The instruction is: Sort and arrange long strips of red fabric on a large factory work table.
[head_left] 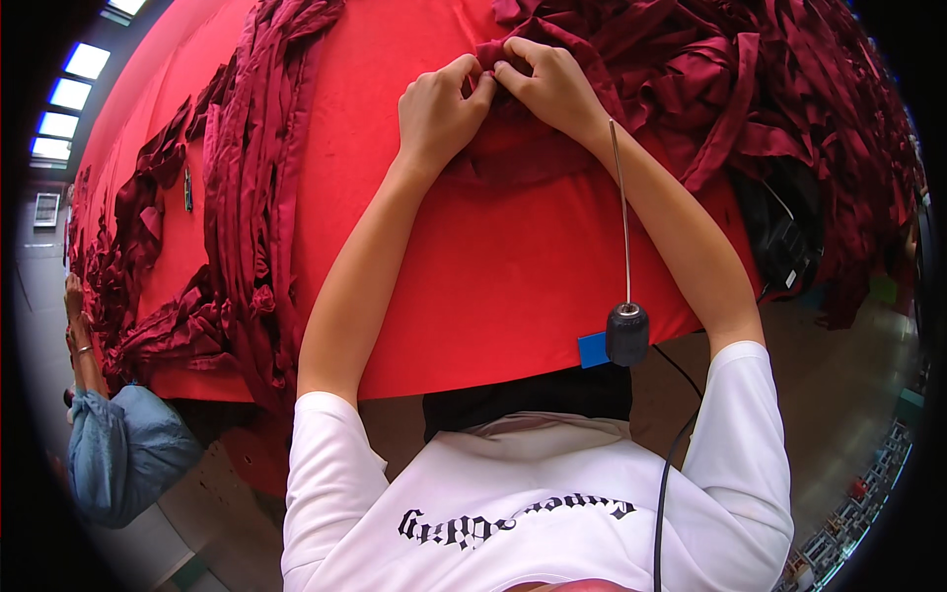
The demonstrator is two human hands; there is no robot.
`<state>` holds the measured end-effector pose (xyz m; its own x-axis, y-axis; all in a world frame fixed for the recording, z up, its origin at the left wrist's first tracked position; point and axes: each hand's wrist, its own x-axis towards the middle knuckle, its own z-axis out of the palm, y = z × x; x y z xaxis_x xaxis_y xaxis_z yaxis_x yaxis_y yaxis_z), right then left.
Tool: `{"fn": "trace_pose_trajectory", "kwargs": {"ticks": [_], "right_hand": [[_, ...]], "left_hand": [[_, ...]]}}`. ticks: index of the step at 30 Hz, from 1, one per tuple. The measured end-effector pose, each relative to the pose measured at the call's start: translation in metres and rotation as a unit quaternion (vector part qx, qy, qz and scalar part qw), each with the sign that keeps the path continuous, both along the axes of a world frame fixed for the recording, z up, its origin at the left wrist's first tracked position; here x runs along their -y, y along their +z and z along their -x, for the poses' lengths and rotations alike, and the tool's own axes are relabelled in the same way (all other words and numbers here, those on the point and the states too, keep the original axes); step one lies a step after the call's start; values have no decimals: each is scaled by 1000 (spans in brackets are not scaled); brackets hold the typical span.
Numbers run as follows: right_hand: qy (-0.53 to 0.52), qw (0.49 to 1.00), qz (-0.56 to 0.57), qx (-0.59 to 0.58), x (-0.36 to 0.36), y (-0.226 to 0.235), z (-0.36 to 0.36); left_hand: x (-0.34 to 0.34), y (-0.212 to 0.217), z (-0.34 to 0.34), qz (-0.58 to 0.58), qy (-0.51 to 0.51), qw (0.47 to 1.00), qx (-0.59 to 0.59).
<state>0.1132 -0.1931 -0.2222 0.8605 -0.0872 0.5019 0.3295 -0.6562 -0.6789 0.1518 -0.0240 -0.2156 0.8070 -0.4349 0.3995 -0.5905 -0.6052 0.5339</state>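
Both my hands meet at the near edge of a heap of dark red fabric strips [681, 74] on a red-covered table [473, 306]. My left hand [446, 109] pinches the cloth between thumb and forefinger. Close beside it, my right hand [552, 87] grips the same piece of fabric with bent fingers. Part of that dark red cloth [523, 158] hangs below my hands onto the table. Whether a small item is between my fingertips cannot be made out.
Long dark red strips [258, 178] lie in a bundle to the left. Small green-handled snips [187, 187] rest beyond them. A black bag-like object [784, 232] sits at the right edge. A thin metal rod with a black base [627, 331] stands near me. At far left is another person's arm [89, 365].
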Motion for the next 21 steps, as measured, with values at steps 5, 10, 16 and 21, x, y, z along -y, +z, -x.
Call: {"fn": "trace_pose_trajectory", "kwargs": {"ticks": [5, 10, 16, 21], "right_hand": [[-2, 1000, -2, -6, 0, 0, 0], [-8, 1000, 5, -14, 0, 0, 1], [-6, 1000, 8, -2, 0, -1, 0], [-7, 1000, 9, -17, 1, 0, 1]], "left_hand": [[0, 1, 0, -4, 1, 1000, 4], [1, 6, 4, 0, 2, 1000, -29], [0, 3, 2, -1, 0, 1000, -2], [1, 6, 4, -2, 1, 1000, -28]]}}
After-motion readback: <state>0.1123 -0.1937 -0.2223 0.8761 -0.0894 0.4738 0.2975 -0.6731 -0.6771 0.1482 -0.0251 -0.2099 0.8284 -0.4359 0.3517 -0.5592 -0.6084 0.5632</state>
